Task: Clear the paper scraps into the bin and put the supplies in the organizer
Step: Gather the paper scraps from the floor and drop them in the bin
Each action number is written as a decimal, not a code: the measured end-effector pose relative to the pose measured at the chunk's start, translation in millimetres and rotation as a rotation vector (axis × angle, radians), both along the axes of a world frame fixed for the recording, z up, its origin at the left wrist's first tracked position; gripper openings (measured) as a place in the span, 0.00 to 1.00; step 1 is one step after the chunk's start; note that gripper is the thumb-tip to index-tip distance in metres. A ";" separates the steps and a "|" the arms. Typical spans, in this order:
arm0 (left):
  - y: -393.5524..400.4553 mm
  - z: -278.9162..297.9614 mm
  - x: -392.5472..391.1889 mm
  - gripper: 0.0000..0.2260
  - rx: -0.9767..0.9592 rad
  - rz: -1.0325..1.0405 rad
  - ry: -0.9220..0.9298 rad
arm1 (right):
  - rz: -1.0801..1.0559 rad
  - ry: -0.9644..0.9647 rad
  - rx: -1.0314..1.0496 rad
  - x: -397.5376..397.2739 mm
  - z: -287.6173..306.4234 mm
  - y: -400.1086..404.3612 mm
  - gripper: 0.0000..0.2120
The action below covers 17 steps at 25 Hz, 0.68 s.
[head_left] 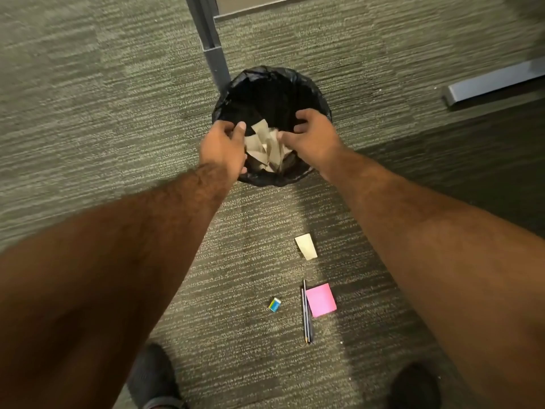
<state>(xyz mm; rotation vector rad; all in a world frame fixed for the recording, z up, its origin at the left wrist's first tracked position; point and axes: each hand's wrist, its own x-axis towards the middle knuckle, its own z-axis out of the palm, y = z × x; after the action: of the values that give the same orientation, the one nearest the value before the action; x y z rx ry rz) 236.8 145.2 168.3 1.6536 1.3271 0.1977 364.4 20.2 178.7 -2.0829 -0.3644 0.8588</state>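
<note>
A round bin (306, 84) lined with a black bag stands on the carpet, and both my hands hover over its near half. Several tan paper scraps (265, 149) are between my left hand (224, 149) and my right hand (312, 137), falling or lying inside the bin. The fingers of both hands are spread apart and hold nothing. One tan scrap (306, 246) lies on the carpet nearer to me. Further toward me lie a pink sticky-note pad (321, 300), two dark pencils (306, 312) beside it, and a small blue-green eraser (275, 304).
A grey desk leg (213, 45) rises just behind the bin on the left. A grey metal foot bar (492, 82) lies at the right. My two dark shoes (153, 379) are at the bottom edge. No organizer is in view.
</note>
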 end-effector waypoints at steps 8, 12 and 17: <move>-61.1 -15.1 -38.4 0.08 0.168 -0.265 -0.126 | -0.076 -0.102 0.069 -4.2 -27.5 -72.0 0.16; -104.2 -48.4 -51.8 0.12 0.121 -0.365 -0.084 | -0.127 -0.042 0.089 -25.2 -58.5 -115.2 0.15; -147.0 -123.2 -67.9 0.12 0.023 -0.388 0.049 | -0.095 0.057 0.004 -63.7 -132.3 -163.8 0.14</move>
<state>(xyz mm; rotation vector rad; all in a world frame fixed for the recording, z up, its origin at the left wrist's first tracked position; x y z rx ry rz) 169.0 -1.8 45.2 1.9086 1.0164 -0.0587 300.6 -143.6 46.5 -2.0505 -0.2352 0.8581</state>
